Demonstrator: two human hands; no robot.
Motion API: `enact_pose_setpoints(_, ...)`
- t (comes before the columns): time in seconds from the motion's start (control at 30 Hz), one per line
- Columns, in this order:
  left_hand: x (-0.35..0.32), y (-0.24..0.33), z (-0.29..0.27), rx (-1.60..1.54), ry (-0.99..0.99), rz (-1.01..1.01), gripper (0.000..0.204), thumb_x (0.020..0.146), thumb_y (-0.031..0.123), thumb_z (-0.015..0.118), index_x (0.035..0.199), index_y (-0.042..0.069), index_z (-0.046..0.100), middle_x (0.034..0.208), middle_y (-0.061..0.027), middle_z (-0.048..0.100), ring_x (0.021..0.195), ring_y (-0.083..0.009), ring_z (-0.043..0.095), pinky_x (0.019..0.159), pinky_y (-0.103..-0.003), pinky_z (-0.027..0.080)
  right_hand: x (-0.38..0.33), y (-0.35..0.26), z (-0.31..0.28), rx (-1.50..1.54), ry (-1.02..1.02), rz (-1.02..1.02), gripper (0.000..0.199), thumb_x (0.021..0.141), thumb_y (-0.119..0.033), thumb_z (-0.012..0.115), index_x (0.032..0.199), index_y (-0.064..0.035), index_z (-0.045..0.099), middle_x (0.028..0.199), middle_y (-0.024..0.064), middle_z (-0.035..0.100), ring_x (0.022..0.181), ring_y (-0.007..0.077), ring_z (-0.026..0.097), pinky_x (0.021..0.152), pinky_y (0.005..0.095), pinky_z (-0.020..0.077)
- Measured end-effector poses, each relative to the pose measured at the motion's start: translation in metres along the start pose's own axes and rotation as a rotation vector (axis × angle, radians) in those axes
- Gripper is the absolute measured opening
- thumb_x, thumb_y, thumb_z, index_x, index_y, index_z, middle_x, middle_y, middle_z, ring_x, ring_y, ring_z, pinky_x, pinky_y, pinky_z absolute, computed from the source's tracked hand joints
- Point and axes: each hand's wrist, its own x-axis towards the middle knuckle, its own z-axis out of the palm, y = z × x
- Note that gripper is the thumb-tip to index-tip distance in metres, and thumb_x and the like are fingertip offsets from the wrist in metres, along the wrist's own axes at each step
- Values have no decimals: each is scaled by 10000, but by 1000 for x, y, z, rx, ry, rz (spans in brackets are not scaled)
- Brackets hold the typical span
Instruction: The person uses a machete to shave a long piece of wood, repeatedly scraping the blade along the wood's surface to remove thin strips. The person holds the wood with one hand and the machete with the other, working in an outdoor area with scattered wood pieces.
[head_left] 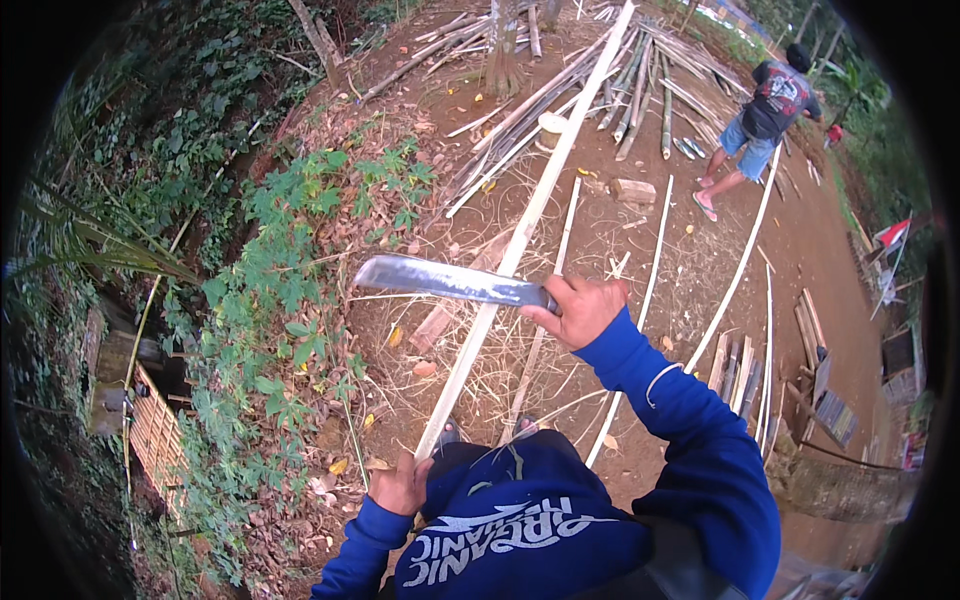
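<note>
My left hand is gripping the near end of a long bamboo slat, which is running away over the dirt toward the bamboo pile. My right hand is clenching a machete, blade probably resting across the slat. Another person is walking far right.

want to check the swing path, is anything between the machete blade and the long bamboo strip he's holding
Nothing visible does. The right hand holds the machete with its blade crossing right over the bamboo strip, which the left hand grips at the near end. Only bare dirt and loose slats lie beneath.
</note>
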Motion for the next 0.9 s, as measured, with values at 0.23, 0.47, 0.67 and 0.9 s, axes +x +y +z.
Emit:
enact_pose_setpoints(0.23,-14,2,-3,-66,1,-32,293,881,234,674,760,49,482,472,-191,459,408,-401,508,378,-463,400,4,20,12,10,-27,27,492,823,-649,569,744,-163,566,558,42,576,454,213,592,406,392,418)
enact_pose_setpoints(0.47,-19,-3,-1,-61,25,34,288,888,230,671,765,58,475,472,-167,494,401,-361,540,384,-449,403,22,55,12,-34,102,-16,525,807,-690,559,741,-170,584,552,28,567,436,223,566,424,430,379)
enact_pose_setpoints(0.67,-21,3,-6,-75,-36,-29,255,914,189,617,769,32,477,489,-192,499,439,-394,550,392,-453,410,25,23,-5,-97,154,-306,541,796,-700,562,724,-165,584,555,35,586,397,226,545,383,418,390)
enact_pose_setpoints(0.9,-17,-4,-11,-116,-43,-84,292,924,222,612,763,27,466,485,-198,490,444,-410,544,389,-459,396,21,27,6,39,71,-38,494,861,-653,522,820,-171,623,591,70,606,457,249,614,403,427,444)
